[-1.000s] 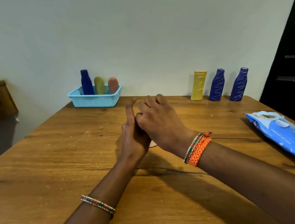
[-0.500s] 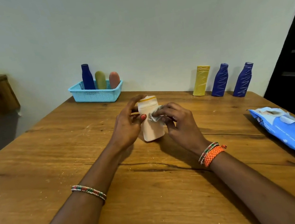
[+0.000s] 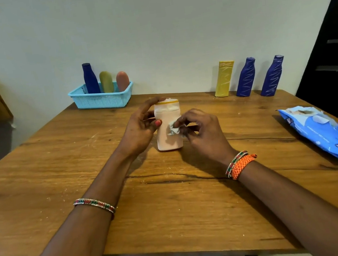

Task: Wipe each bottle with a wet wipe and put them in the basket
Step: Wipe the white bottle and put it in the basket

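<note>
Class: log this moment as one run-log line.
left hand holds pink bottle | right hand pinches wipe | basket: three bottles

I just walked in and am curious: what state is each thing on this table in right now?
Pale bottle: upright on the table, being wiped.
Wipe: crumpled, pressed on the pale bottle.
Left hand: holds the pale bottle.
Right hand: pinches the wipe.
Basket: three bottles standing inside.
Yellow bottle: upright by the wall, outside the basket.
Two blue bottles: upright beside it.
Wipe pack: lying flat.
</note>
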